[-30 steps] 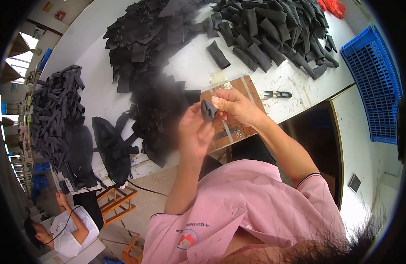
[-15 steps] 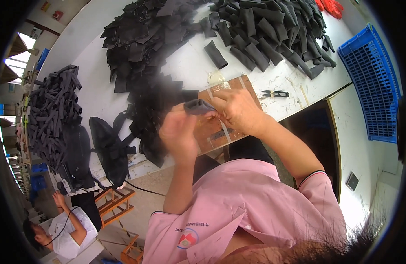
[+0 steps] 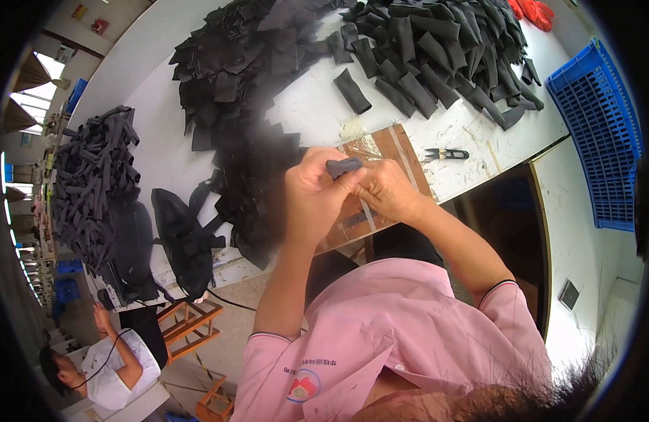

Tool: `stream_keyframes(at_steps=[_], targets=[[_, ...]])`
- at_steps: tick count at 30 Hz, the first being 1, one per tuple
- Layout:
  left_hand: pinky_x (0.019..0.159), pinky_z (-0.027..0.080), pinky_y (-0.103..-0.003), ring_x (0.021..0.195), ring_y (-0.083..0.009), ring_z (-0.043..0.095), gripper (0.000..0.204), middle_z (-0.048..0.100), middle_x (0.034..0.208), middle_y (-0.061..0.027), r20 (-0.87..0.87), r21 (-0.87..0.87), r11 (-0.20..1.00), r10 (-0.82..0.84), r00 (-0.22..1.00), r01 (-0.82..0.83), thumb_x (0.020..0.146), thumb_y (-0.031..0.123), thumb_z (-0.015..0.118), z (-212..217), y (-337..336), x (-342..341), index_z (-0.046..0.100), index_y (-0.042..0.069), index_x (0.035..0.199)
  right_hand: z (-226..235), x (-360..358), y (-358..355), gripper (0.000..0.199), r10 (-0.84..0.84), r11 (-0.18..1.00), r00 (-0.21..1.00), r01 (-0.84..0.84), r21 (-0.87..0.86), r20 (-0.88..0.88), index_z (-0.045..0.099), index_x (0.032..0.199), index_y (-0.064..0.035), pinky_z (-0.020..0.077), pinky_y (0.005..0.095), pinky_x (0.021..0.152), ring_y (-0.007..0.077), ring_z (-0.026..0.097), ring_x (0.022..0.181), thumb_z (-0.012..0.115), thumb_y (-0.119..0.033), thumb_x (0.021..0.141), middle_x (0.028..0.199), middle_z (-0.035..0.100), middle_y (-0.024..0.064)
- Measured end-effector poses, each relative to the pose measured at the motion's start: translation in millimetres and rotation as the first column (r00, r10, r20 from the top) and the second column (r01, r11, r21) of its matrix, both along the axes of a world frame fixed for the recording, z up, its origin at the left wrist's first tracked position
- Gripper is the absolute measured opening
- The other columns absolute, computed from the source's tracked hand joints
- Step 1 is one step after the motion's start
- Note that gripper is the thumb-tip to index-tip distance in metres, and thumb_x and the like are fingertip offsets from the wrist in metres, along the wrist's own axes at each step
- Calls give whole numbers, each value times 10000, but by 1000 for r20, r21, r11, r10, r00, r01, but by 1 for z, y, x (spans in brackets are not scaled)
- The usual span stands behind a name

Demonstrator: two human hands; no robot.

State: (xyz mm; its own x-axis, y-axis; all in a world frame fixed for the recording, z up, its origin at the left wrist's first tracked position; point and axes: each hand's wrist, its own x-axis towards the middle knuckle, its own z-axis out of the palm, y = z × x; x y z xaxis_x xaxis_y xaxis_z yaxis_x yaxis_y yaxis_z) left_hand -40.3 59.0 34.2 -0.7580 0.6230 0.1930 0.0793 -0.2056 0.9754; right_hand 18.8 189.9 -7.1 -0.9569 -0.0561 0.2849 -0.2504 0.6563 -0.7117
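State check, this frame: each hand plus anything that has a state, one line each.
left hand: closed on small dark piece
right hand: pinching same piece
small dark piece: held above wooden board
wooden board: flat on table, partly hidden
snips: lying on table, untouched
blue crate: beside table

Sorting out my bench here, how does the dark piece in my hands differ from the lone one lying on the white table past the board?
The piece in my hands is pinched between the fingers of the left hand and right hand, mostly hidden; the lone piece lies flat, untouched and fully visible. The held one looks grey, the lone one blacker. Both look like soft fabric strips.
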Motion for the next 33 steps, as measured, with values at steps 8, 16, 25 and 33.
stream_keyframes(at_steps=[8, 16, 25, 33], targets=[[685, 447, -240, 779, -111, 535, 130, 581, 896, -124, -98, -67, 994, 76, 992, -83, 741, -47, 615, -2, -2, 3, 587, -53, 868, -11, -1, -1, 256, -27, 999, 998, 24, -42, -65, 535, 747, -37, 403, 413, 525, 332, 531, 610, 502, -275, 839, 622, 535, 139], [812, 427, -370, 848, -230, 548, 198, 580, 948, -137, 127, 437, 893, 63, 990, -113, 836, 160, 559, 2, -14, 0, 572, 7, 961, 31, -3, 5, 292, -19, 997, 1000, 18, 73, 7, 539, 736, -27, 400, 397, 523, 322, 527, 594, 557, -313, 793, 588, 521, 132], [850, 406, -356, 925, -225, 544, 225, 586, 980, -131, 236, 352, 926, 53, 970, -136, 840, 175, 552, -3, -27, -1, 571, 1, 981, 5, -3, -4, 345, -24, 991, 998, 31, 126, -61, 545, 674, -52, 404, 395, 505, 311, 534, 570, 517, -367, 810, 553, 518, 120], [776, 415, -290, 789, -179, 558, 166, 612, 846, -143, -74, 122, 981, 159, 985, -149, 784, 103, 613, 9, -28, -15, 607, -48, 853, 24, 2, -4, 353, -48, 982, 999, 49, 180, -13, 534, 642, -42, 409, 391, 493, 303, 540, 549, 541, -358, 802, 563, 532, 122]])
